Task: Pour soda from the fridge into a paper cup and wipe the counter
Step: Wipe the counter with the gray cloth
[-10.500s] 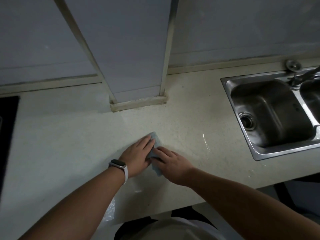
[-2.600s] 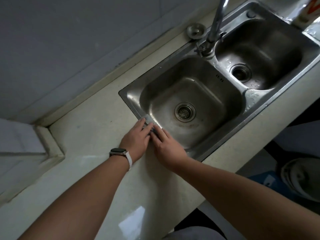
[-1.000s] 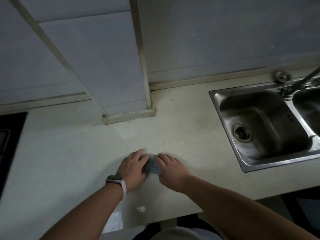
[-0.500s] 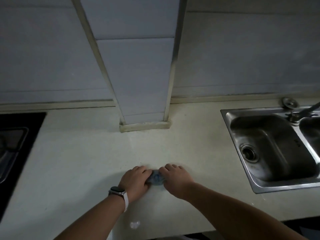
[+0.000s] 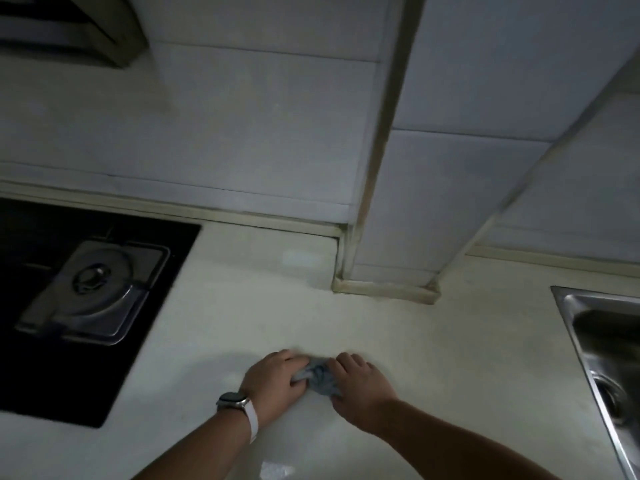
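Blue-grey and crumpled, the cloth (image 5: 320, 377) is lying bunched on the pale tabletop (image 5: 242, 306), low in the view at about six o'clock. The left hand (image 5: 277, 384) is gripping it from the nine o'clock side, fingers curled over the fabric and knuckles up. The right hand (image 5: 360, 389) is gripping it from the three o'clock side, its fingers likewise bent down onto the wad, so only a small patch of cloth is showing between the two. Both hands are pressing low against the tabletop. A watch (image 5: 232, 400) with a light strap is sitting on the left wrist.

Toward ten o'clock from the cloth, a black hob (image 5: 41, 358) is sitting set into the tabletop, a metal burner (image 5: 93, 282) showing on it, well apart from the hands. At twelve to one o'clock a tiled column (image 5: 415, 202) is standing out from the wall (image 5: 207, 133), its foot meeting the tabletop behind the hands. At three o'clock the corner of a steel sink (image 5: 595, 341) is showing at the frame edge, its drain (image 5: 609, 396) partly in view. High at eleven o'clock, the dark underside of a range hood (image 5: 69, 26) is hanging above the hob. A small bright glint (image 5: 277, 471) is showing on the tabletop at six o'clock from the cloth.
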Action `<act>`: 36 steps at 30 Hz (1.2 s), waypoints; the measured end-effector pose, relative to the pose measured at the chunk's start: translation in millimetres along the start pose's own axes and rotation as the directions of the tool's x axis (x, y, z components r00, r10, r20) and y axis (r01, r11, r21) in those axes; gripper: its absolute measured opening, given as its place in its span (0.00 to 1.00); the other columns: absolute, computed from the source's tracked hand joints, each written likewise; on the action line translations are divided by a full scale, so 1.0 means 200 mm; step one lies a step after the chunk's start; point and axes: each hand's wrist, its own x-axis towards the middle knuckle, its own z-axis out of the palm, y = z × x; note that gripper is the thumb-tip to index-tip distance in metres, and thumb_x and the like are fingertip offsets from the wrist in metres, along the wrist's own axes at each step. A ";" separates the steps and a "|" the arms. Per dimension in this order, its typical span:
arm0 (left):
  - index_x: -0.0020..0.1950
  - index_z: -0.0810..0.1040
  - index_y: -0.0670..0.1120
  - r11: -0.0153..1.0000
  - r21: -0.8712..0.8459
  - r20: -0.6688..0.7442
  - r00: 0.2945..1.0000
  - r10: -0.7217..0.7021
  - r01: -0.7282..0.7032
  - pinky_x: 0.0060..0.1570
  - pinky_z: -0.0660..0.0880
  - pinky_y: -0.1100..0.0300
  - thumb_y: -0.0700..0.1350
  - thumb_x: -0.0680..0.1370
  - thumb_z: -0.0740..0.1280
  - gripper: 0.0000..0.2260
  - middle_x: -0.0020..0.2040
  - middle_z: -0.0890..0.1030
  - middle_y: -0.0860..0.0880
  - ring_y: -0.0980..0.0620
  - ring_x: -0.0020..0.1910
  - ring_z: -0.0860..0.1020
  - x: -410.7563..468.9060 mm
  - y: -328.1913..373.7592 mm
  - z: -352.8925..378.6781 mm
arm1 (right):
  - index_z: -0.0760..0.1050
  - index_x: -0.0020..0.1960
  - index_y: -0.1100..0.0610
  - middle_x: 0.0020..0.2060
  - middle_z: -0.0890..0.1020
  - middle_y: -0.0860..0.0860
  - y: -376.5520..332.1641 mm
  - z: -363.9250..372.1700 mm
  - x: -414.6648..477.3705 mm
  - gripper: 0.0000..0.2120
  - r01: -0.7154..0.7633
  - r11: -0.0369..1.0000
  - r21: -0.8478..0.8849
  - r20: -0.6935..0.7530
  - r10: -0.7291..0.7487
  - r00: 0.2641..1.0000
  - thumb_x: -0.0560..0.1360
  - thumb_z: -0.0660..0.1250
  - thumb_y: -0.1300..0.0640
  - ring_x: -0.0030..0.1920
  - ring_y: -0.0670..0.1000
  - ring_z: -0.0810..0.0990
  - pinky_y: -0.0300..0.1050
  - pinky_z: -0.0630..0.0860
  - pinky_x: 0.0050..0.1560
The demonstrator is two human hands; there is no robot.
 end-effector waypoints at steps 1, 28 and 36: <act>0.62 0.78 0.59 0.999 -0.031 -0.018 1.000 -0.017 0.016 0.50 0.73 0.64 0.54 0.74 0.62 0.18 0.59 0.79 0.58 0.55 0.57 0.77 0.02 -0.03 -0.02 | 0.68 0.67 0.53 0.60 0.74 0.52 -0.02 0.00 0.04 0.22 -0.001 1.000 -0.007 -0.020 0.001 1.000 0.74 0.61 0.50 0.60 0.56 0.73 0.51 0.73 0.58; 0.65 0.78 0.41 0.974 0.191 -0.150 0.977 0.149 -0.119 0.55 0.77 0.47 0.50 0.78 0.54 0.23 0.63 0.79 0.38 0.37 0.59 0.79 1.08 -0.56 -0.36 | 0.71 0.66 0.58 0.59 0.75 0.55 0.02 -0.55 1.17 0.16 -0.173 0.983 -0.059 -0.223 0.156 0.962 0.78 0.63 0.63 0.59 0.56 0.75 0.47 0.74 0.55; 0.70 0.73 0.39 0.967 0.211 -0.150 0.973 0.175 -0.141 0.57 0.78 0.46 0.39 0.72 0.71 0.26 0.67 0.74 0.35 0.36 0.63 0.76 0.97 -0.51 -0.39 | 0.60 0.76 0.53 0.72 0.64 0.53 -0.04 -0.57 1.09 0.27 -0.249 0.968 0.023 -0.086 0.250 0.965 0.78 0.62 0.61 0.69 0.56 0.66 0.52 0.73 0.64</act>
